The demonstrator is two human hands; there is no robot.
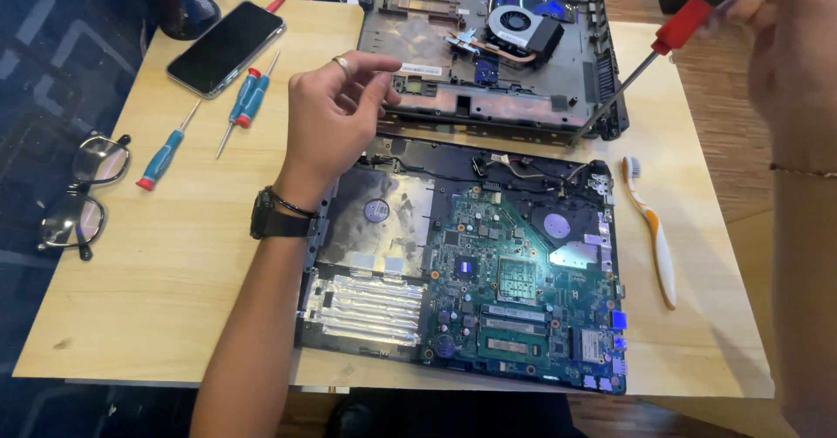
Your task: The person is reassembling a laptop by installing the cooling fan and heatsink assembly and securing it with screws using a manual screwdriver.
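Observation:
My left hand (pixel 336 115), with a ring and a black wristwatch (pixel 272 216), hovers over the gap between two halves of a taken-apart laptop. Its fingers are loosely curled and apart, and nothing shows between them. The near half (pixel 523 272) lies open and shows a green circuit board and silver foil. The far half (pixel 453 98) holds a round fan (pixel 514 24). My right hand (pixel 785 46), blurred at the top right, grips a red-handled screwdriver (pixel 641 61). Its tip rests at the far half's front right corner.
On the wooden table (pixel 174 264), left of the laptop, lie a black phone (pixel 227 47), three blue-and-red screwdrivers (pixel 161 161) and glasses (pixel 83 194) at the left edge. An orange-and-white toothbrush (pixel 656 233) lies to the right. A dark cup (pixel 187 2) stands at the back left.

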